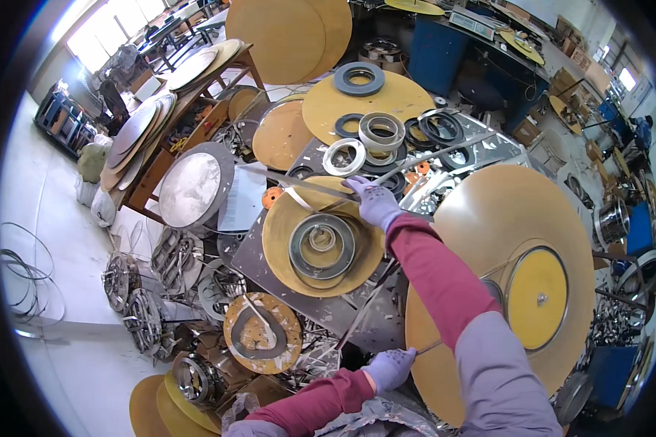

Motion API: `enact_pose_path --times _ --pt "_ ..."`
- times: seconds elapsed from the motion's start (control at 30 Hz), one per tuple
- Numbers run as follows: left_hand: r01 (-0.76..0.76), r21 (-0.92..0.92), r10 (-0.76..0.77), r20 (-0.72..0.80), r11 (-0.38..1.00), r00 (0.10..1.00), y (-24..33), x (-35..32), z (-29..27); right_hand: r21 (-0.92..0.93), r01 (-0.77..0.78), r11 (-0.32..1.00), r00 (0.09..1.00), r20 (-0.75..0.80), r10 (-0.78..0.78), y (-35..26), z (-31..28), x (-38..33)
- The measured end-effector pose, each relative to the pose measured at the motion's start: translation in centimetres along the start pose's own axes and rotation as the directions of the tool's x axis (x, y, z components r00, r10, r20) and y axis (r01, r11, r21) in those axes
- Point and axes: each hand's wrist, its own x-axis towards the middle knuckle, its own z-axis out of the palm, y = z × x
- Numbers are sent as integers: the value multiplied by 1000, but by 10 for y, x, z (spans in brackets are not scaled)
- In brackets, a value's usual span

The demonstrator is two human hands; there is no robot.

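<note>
My right hand (377, 202), in a pale purple glove, reaches over the table with its fingers closed on a flat grey metal strip (302, 185). Below it, on a tan round disc (280, 258), lies a dark ring (297, 264) with a smaller ring (322, 238) inside. Nearer to me, my left hand (391, 369), gloved alike, pinches a thin dark strip (431, 347) that runs over the large tan disc (448, 379) at right. Mounted on that disc is a yellow round plate (536, 309) with a metal rim.
Rings, among them a white ring (344, 157) and a grey ring (358, 79), crowd the table's far side. Coiled metal scrap (147, 320) lies on the floor at left. Discs are stacked on a wooden rack (147, 186). An orange disc (288, 317) sits near the table's front edge.
</note>
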Motion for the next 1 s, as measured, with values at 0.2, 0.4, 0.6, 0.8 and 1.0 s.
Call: enact_pose_path --times 0.2,0.4,0.6,0.8,1.0 --pt "5 -33 -4 32 999 999 6 -14 -3 -93 -103 990 994 27 106 23 -14 -30" --pt "23 28 -26 112 999 993 5 -8 -3 -207 -312 927 948 -139 288 125 -147 -188" --pt "-6 105 -7 125 994 992 5 -5 -16 -758 -478 444 835 -236 497 170 -300 -372" --pt "-64 149 47 111 987 993 1 -1 -17 -874 -485 33 633 -325 702 148 -378 -442" --pt "-68 134 68 9 989 998 -2 10 -27 -898 -434 -77 422 -278 863 114 -418 -494"
